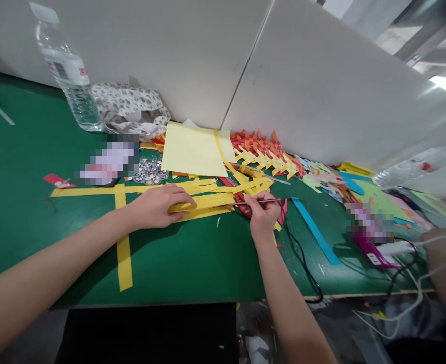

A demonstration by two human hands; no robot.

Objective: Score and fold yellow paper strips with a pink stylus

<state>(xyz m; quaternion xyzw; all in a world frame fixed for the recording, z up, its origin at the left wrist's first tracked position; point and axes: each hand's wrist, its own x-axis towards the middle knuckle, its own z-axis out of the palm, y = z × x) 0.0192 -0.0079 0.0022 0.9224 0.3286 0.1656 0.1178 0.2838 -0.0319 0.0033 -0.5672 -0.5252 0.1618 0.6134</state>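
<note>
One sheet (194, 151), cable (304, 262) nearby — left fingers (185, 197) apart on strips (209, 202), right fingers (265, 196) clamping stick (271, 200).

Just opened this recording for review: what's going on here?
A person's left hand rests on flat yellow paper strips on a green table. The right hand holds a thin, dark, stick-like tool, its tip near the strips' right end. Behind them lies a pale-yellow paper sheet.

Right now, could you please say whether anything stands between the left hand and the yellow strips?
Nothing visible does: the left hand rests on the yellow strips, and the right hand holds a slim tool by their right end.
</note>
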